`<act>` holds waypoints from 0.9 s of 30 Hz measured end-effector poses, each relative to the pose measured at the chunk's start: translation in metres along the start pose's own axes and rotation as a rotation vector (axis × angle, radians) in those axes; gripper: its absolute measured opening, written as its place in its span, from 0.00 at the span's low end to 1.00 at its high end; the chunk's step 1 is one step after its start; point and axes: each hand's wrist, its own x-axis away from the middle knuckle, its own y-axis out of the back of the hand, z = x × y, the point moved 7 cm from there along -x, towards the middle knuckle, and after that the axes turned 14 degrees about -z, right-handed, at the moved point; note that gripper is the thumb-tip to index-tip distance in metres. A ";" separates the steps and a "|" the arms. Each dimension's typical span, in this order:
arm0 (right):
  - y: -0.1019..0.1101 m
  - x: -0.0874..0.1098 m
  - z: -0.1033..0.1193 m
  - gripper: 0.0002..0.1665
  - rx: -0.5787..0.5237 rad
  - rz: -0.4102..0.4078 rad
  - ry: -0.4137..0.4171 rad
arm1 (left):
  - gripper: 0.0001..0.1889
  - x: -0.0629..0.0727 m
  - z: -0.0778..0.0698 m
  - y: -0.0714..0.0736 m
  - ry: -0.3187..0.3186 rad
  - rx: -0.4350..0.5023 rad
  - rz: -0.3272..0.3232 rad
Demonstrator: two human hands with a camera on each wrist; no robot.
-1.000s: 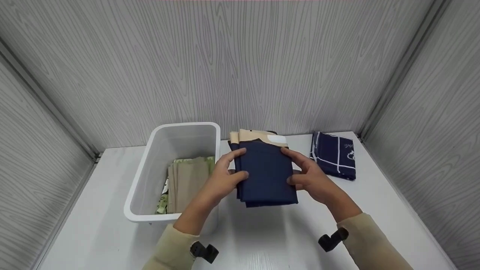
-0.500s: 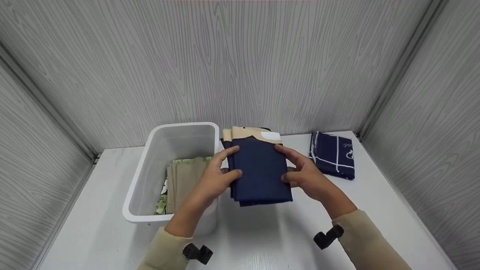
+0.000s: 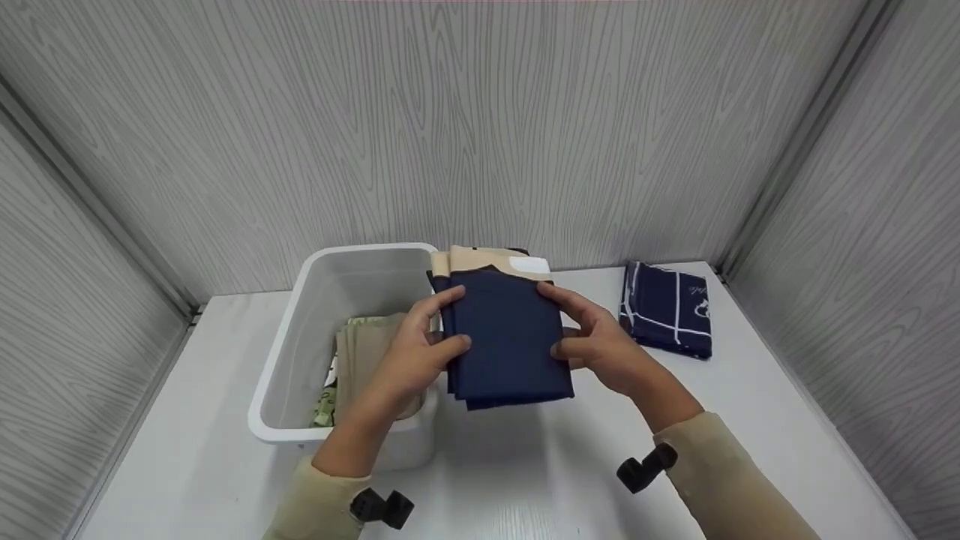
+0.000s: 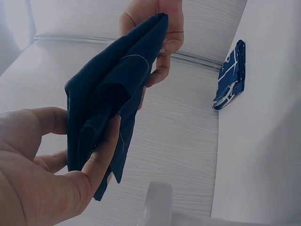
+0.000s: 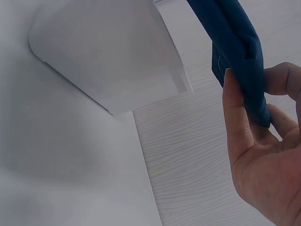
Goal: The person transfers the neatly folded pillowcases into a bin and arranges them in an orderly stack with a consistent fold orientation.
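Observation:
A folded navy cloth (image 3: 511, 337) with a tan and white band along its top is held up off the table, near the bin's right rim. My left hand (image 3: 420, 341) pinches its left edge, thumb on the front face and other fingers partly hidden behind. On the opposite edge my right hand (image 3: 600, 343) grips it the same way. The left wrist view shows the folded layers of the navy cloth (image 4: 110, 89) from below, slightly fanned. In the right wrist view, the right hand (image 5: 263, 146) has its fingers on both sides of the cloth.
A white plastic bin (image 3: 277, 360) stands to the left on the white table (image 3: 510, 480), with folded beige cloths (image 3: 364, 356) and a green patterned cloth (image 3: 325, 409) inside. Another folded navy cloth (image 3: 666, 307) with white lines lies at the back right. Grey wood-grain panels (image 3: 480, 127) enclose the table.
Both hands have carried the navy cloth left and slightly up, so its left edge now overlaps the bin's right rim in the head view. The bin and the other navy cloth stay put.

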 end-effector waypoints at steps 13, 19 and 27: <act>-0.019 -0.006 0.005 0.55 -0.021 0.018 0.004 | 0.35 0.007 -0.009 0.020 -0.019 -0.038 -0.014; -0.028 -0.009 0.008 0.55 -0.016 0.036 0.017 | 0.35 0.009 -0.012 0.028 -0.026 -0.041 -0.022; -0.043 -0.013 0.012 0.55 -0.019 0.056 0.021 | 0.35 0.011 -0.014 0.043 -0.012 -0.038 -0.032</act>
